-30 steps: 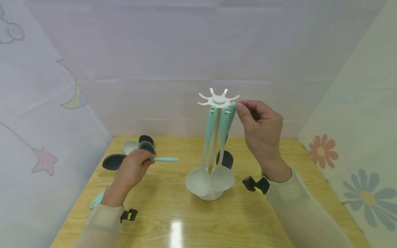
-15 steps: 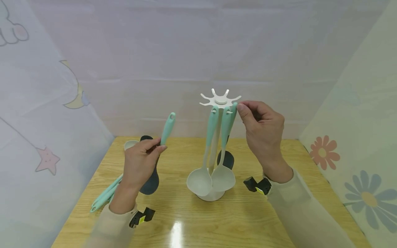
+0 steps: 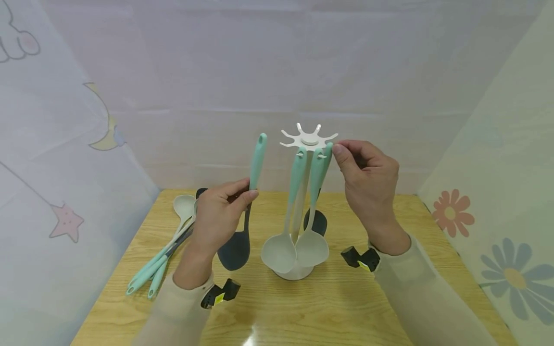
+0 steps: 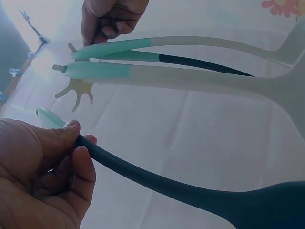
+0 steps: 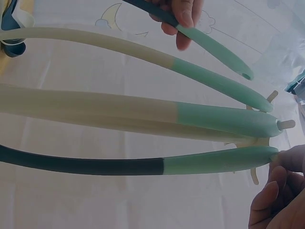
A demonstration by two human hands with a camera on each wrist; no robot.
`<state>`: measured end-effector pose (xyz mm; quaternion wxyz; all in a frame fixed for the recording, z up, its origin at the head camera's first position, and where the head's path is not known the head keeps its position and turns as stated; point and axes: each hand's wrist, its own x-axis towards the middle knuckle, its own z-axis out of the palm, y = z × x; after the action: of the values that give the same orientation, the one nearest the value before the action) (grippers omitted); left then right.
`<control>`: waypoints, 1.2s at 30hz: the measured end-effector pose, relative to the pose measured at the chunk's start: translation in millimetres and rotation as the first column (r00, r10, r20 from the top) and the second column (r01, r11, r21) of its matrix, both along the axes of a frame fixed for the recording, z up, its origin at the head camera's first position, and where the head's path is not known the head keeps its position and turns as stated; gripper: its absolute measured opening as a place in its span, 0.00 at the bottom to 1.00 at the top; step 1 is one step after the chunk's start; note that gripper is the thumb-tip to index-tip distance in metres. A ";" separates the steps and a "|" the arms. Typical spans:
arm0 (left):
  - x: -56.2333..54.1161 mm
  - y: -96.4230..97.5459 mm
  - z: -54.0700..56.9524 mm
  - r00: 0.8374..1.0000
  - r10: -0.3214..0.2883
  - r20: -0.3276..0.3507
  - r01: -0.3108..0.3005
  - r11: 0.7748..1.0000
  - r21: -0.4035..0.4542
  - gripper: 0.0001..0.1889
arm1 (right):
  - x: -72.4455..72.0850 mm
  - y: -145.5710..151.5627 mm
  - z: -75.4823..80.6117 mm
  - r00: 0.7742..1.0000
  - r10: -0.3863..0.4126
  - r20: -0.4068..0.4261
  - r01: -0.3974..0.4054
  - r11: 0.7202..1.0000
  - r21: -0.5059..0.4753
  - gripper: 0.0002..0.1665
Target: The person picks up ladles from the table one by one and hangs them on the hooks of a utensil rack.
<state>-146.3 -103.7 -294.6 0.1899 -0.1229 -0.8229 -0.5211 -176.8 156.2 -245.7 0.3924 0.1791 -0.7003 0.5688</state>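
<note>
My left hand pinches a dark blue spatula where its mint handle meets the dark shaft. The spatula hangs nearly upright, handle end up, left of a white utensil rack with hooked arms. Two white ladles with mint handles hang from the rack's front hooks. My right hand pinches the top of the mint handle of a dark utensil at the rack's right side. The head of that utensil is partly hidden behind a ladle in the head view.
On the table's left lies a pile of utensils with mint handles, including a white spoon; my left arm partly hides it. A white cloth backdrop stands behind the wooden table.
My left hand has drawn the spatula from the left pile, moved it right towards the rack and turned it upright. My right hand has stayed at the same handle.
</note>
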 end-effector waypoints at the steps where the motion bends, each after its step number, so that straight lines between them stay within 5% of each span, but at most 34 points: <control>1: -0.8 1.8 1.5 1.000 -0.005 0.012 0.005 1.000 -0.002 0.17 | 0.0 0.0 -0.1 1.000 -0.001 0.001 0.001 1.000 -0.002 0.08; 13: -5.0 11.8 4.0 0.989 -0.101 0.107 0.102 0.995 -0.006 0.18 | 0.8 0.4 -1.3 1.000 0.000 0.006 0.000 1.000 -0.014 0.08; 36: -19.3 19.7 2.9 0.967 -0.138 0.213 0.156 0.985 -0.070 0.18 | -0.1 1.0 -2.4 1.000 0.004 0.006 -0.004 1.000 -0.026 0.07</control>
<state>-165.7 -83.9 -291.7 0.0583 -0.1367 -0.8486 -0.5077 -176.9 157.2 -248.2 0.3913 0.1736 -0.6938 0.5790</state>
